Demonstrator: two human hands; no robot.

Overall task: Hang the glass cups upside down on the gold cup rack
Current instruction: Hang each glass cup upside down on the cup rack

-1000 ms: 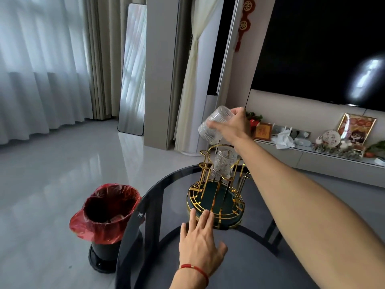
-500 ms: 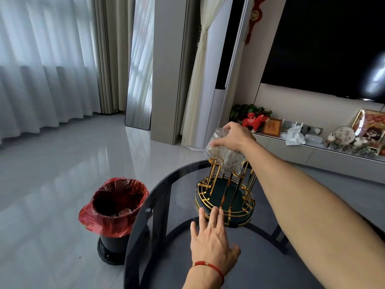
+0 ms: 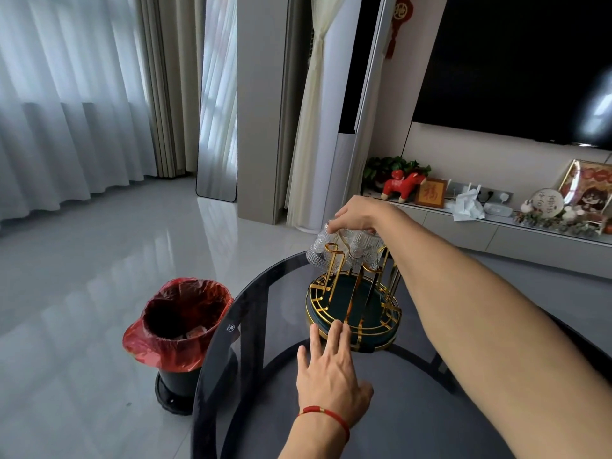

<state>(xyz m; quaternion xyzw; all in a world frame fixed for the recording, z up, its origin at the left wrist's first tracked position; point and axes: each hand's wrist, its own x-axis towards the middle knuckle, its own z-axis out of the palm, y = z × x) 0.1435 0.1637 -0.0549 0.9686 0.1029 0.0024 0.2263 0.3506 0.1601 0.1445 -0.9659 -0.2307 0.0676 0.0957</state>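
Note:
The gold cup rack [image 3: 354,313] with a dark green base stands on the round smoked-glass table [image 3: 251,326]. Two patterned glass cups hang upside down on its upright prongs: one at the left [image 3: 319,251] and one beside it to the right [image 3: 364,251]. My right hand [image 3: 359,215] rests on top of the cups, fingers curled around the base of the left cup. My left hand [image 3: 331,372] lies flat on the tabletop, fingers spread, fingertips touching the rack's front rim.
A bin with a red bag [image 3: 182,323] stands on the floor left of the table. A low TV shelf [image 3: 496,226] with ornaments and a crumpled tissue runs along the right wall. A mirror [image 3: 217,127] leans on the far wall.
My right hand carried the cup from above the rack down onto a prong, turning it upside down. The left hand stayed flat by the rack's base. The camera view tilted.

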